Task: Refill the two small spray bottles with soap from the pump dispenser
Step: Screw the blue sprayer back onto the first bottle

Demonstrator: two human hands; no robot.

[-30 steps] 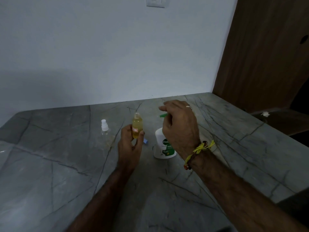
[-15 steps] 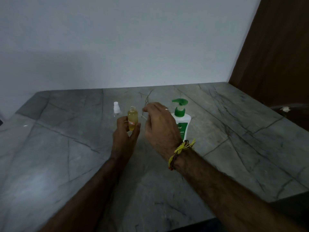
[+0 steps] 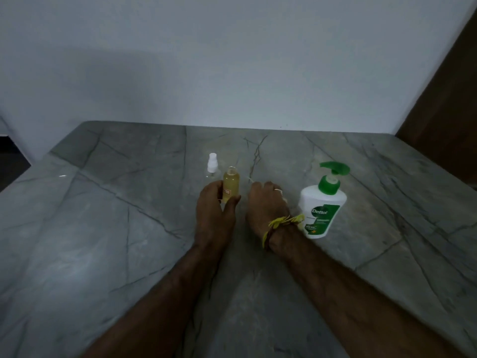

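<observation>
Holding the uncapped spray bottle [image 3: 231, 186] upright at table [image 3: 103, 228] centre, your left hand [image 3: 215, 213] grasps it; your right hand [image 3: 267, 208] pinches a thin tube [image 3: 250, 180]; the pump dispenser [image 3: 322, 208] stands at 3 o'clock.

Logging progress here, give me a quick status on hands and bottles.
Left hand grips the open yellow-filled bottle. Right hand curled beside it, contents unclear. Second spray bottle capped behind. Pump dispenser upright, nothing blocking.

I saw a grey marble-look countertop [image 3: 108, 228] crossed by dark veins, running back to a plain pale wall [image 3: 206, 60]. At the right edge stood a dark brown wooden panel [image 3: 449, 104], possibly a door. The light was dim and bluish.
</observation>
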